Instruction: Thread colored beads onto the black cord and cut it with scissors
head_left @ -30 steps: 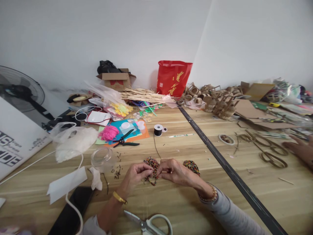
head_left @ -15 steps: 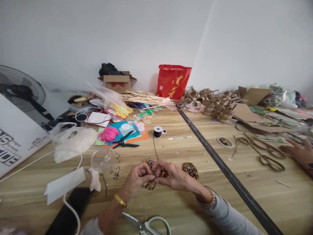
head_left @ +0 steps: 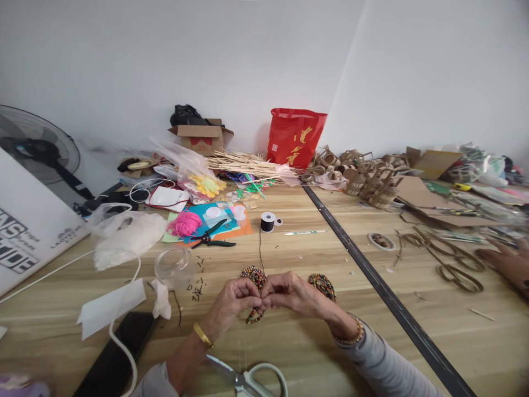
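Note:
My left hand (head_left: 236, 298) and my right hand (head_left: 285, 295) meet at the fingertips, both pinched closed. What lies between the fingertips is too small to make out. Multicoloured strung beads (head_left: 253, 274) show behind and below the fingers. A dark cord runs from the black thread spool (head_left: 268, 222) down to the hands. To the right of my right hand lies a second coil of beads (head_left: 322, 286). White-handled scissors (head_left: 248, 380) are on the table just below the hands.
Black pliers (head_left: 212, 238) and pink yarn (head_left: 184, 223) lie on coloured sheets. A clear jar (head_left: 173, 267), phone (head_left: 118, 353) and white cable are at left. A red bag (head_left: 295, 138) stands behind. Another person's hand (head_left: 506, 259) rests at far right, near brown loops (head_left: 460, 267).
My fingertips have drawn closer together, and the right hand's fingers are more closed. More of the beads shows above them. The view has shifted slightly.

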A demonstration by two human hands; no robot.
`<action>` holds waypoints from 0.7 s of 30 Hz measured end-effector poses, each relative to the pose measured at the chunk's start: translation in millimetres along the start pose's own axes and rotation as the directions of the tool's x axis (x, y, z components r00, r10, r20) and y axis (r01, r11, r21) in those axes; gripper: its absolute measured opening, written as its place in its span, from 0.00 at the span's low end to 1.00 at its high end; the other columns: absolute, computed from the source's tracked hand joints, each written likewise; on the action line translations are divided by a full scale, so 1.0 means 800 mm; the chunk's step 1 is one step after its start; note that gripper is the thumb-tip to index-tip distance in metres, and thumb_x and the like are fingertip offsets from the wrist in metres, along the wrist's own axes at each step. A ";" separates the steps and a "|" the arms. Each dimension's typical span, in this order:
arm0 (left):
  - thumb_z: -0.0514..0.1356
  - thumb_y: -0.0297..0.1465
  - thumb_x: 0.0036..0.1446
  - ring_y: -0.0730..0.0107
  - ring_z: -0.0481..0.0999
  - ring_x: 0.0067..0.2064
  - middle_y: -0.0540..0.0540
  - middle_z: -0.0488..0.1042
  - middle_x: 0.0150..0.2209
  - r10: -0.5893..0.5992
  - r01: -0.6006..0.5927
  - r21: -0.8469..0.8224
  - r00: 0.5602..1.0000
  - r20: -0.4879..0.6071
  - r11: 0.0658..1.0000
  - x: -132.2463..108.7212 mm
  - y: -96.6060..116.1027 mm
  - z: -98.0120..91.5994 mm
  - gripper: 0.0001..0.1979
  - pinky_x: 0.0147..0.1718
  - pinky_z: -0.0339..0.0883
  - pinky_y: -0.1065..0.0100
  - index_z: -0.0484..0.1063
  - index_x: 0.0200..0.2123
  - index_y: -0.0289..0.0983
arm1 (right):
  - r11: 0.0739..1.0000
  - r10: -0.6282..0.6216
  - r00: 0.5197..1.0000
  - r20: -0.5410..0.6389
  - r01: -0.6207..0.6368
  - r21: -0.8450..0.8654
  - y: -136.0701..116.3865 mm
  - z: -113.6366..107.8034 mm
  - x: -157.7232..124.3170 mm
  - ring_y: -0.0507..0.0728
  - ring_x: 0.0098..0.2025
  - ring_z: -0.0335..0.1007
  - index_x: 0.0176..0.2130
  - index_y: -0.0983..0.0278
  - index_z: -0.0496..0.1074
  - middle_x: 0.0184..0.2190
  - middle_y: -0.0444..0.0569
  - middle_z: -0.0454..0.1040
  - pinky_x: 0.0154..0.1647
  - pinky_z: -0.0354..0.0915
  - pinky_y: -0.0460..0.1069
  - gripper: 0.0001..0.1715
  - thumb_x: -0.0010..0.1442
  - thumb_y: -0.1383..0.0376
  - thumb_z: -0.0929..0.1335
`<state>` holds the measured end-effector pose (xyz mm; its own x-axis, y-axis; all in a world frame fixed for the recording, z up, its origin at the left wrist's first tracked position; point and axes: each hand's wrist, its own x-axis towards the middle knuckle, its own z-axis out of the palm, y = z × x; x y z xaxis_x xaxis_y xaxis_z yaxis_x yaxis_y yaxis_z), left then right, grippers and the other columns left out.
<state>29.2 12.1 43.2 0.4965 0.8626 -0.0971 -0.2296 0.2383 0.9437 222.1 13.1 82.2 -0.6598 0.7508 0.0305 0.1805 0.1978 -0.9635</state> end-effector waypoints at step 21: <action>0.69 0.37 0.42 0.73 0.68 0.24 0.50 0.72 0.20 0.062 -0.032 0.163 0.981 -0.182 0.986 0.004 0.007 0.004 0.13 0.26 0.61 0.72 0.74 0.22 0.32 | 0.732 -0.161 0.982 -0.102 0.050 -0.680 -0.017 0.005 -0.012 0.52 0.32 0.65 0.38 0.63 0.64 0.32 0.45 0.68 0.33 0.61 0.45 0.05 0.64 0.72 0.61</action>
<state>31.9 15.0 49.5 0.3209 0.9425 -0.0938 -0.1058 0.1341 0.9853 222.8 0.4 94.1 -0.6025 0.7693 0.2125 0.5951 0.6105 -0.5226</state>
